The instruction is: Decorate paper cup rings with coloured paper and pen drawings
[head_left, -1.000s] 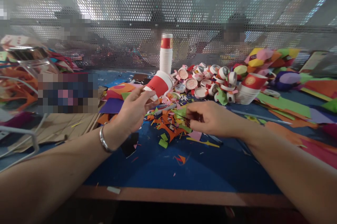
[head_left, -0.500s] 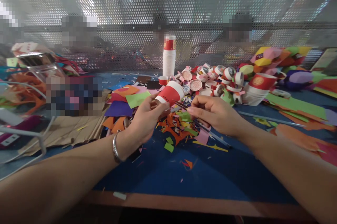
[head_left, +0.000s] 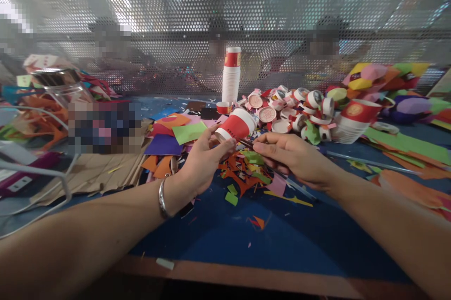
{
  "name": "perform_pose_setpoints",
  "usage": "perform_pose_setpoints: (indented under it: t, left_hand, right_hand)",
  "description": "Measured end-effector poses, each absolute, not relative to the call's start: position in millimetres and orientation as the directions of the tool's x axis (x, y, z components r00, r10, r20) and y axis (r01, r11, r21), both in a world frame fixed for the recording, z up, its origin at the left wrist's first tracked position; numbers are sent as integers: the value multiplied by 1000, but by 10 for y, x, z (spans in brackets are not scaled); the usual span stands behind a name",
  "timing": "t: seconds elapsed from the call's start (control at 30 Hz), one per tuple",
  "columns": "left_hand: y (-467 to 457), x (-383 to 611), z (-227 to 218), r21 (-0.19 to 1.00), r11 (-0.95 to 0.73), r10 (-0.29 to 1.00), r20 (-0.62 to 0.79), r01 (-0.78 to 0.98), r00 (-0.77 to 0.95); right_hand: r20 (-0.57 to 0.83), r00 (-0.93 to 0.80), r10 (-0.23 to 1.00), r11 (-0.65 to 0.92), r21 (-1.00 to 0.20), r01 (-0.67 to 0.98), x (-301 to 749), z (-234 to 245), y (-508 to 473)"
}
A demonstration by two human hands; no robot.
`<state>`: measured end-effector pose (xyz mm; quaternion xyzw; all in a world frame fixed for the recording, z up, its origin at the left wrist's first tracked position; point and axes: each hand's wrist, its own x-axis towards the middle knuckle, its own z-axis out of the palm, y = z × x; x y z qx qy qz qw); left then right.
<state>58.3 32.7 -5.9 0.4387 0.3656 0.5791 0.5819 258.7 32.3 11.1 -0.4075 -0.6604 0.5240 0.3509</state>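
My left hand, with a silver bracelet on its wrist, is closed around a red and white paper cup. The cup is tilted on its side, its base end up and to the right, with a row of small dark marks along the lower part of the red band. My right hand pinches a thin, dark, pointed tool whose tip meets the cup's lower right side. Its handle is hidden in my fingers, so I cannot tell if it is scissors or tweezers. Below lie coloured paper scraps.
Behind the hands stands a tall cup stack; a pile of cut cup pieces and a leaning cup stack lie rightward. Cardboard, a lidded clear jar and a white wire frame occupy the left. A perforated screen rises behind.
The whole view has shifted slightly, so everything appears a little farther right. Both hands keep their hold, and the tool's tip stays at the cup.
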Motion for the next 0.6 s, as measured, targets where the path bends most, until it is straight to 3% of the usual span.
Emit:
perform_pose_setpoints:
  t: [0.27,0.6]
  left_hand:
    - [331,567,-55,923,-62,995,88,-379,52]
    - [307,600,-10,918,-108,992,125,-381,19]
  right_hand:
    - [-40,-431,902,-37,-999,15,2582,138,306]
    - [-124,-468,875,-155,-988,-29,2599,155,268]
